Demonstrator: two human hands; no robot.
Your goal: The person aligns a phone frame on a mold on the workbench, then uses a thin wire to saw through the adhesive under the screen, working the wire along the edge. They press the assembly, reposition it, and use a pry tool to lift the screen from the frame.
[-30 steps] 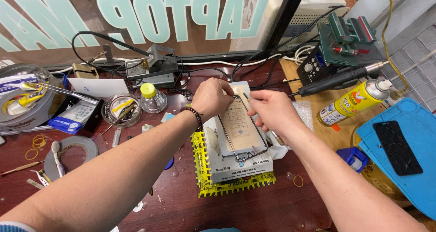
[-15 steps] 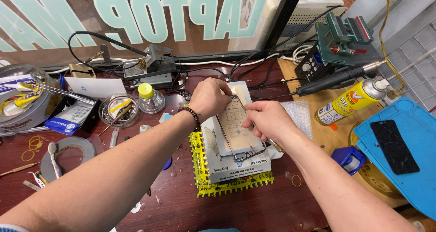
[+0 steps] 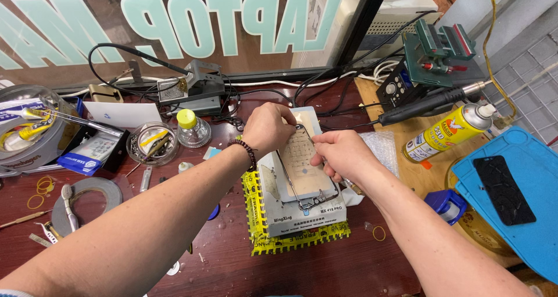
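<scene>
A bare phone frame lies face up on a grey heating plate machine wrapped with yellow tape at its base. My left hand, with a bead bracelet at the wrist, pinches the frame's far top edge. My right hand grips the frame's right side, its fingers curled around a thin tool whose tip shows below the palm.
A yellow spray can and a hot-air handle lie on the right. A blue mat holds a dark phone screen. A small yellow-capped bottle, a glass dish, tape rolls and cables crowd the left and back.
My right hand has slid down from the frame's top corner to its right side. My left hand stays at the top edge.
</scene>
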